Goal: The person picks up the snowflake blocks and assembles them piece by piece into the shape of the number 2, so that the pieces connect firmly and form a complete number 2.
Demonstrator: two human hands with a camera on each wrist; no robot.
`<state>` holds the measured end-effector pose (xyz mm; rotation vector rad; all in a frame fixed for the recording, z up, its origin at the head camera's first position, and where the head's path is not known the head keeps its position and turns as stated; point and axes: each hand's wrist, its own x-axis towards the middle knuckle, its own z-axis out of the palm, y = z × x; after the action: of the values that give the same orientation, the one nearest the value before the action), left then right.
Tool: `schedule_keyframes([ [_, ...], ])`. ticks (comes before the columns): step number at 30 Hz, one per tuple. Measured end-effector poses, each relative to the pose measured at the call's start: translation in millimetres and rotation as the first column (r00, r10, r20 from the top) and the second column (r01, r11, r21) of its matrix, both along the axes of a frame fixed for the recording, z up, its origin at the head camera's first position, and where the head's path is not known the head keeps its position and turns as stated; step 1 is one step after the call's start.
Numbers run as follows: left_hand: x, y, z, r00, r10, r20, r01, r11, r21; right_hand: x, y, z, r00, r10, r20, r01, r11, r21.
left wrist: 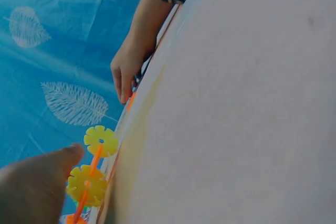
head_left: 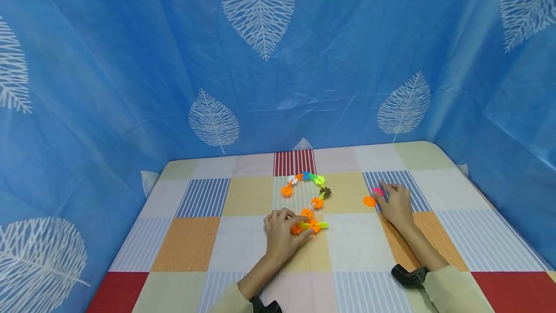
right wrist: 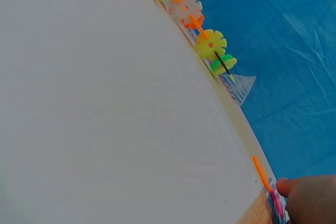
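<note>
Notched plastic flower discs, linked edge to edge, form a curved chain (head_left: 317, 203) on the tablecloth. It runs through orange, brown, green, blue and white pieces to an orange disc (head_left: 286, 191) at its far left end. My left hand (head_left: 282, 235) holds the near end of the chain, thumb and fingers on either side of its orange discs; the palm hides part of them. Off to the right, my right hand (head_left: 396, 205) pinches a pink disc (head_left: 378, 191) between thumb and forefinger. A loose orange disc (head_left: 369, 201) lies beside it, just left of the thumb.
A patchwork-print cloth (head_left: 243, 243) covers the table. Blue sheeting with white leaf prints (head_left: 258, 11) hangs behind it and along both sides. Each wrist wears a black strap-on device (head_left: 409, 276).
</note>
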<state>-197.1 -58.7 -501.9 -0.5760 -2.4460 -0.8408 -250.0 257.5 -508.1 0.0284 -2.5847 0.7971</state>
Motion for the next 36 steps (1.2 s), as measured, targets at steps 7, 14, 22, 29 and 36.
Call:
schedule_keyframes([
  [7, -13.4, 14, 4.7, 0.969, -0.206, -0.135, 0.195, 0.977, -0.085, -4.5, 6, -3.1, 1.0, 0.022, 0.01, -0.022, 0.999, -0.043],
  [14, -19.5, 24, 0.1, 0.957, -0.244, -0.155, 0.223, 0.964, -0.144, 4.6, -7, 1.1, 0.995, 0.069, -0.078, -0.086, 0.965, -0.248],
  [22, -22.2, 26, -4.9, 0.963, -0.246, -0.106, 0.244, 0.969, -0.036, 35.2, -58, 10.9, 0.893, 0.449, -0.024, -0.346, 0.652, -0.675],
  [29, -22.3, 27, -6.4, 0.966, -0.242, -0.093, 0.239, 0.97, -0.044, 48.9, -89, 12.7, 0.845, 0.473, 0.249, -0.072, 0.561, -0.824],
  [36, -21.9, 27, -5.8, 0.968, -0.241, -0.069, 0.237, 0.969, -0.063, 50.8, -99, 14.2, 0.821, 0.52, 0.235, -0.066, 0.496, -0.866],
])
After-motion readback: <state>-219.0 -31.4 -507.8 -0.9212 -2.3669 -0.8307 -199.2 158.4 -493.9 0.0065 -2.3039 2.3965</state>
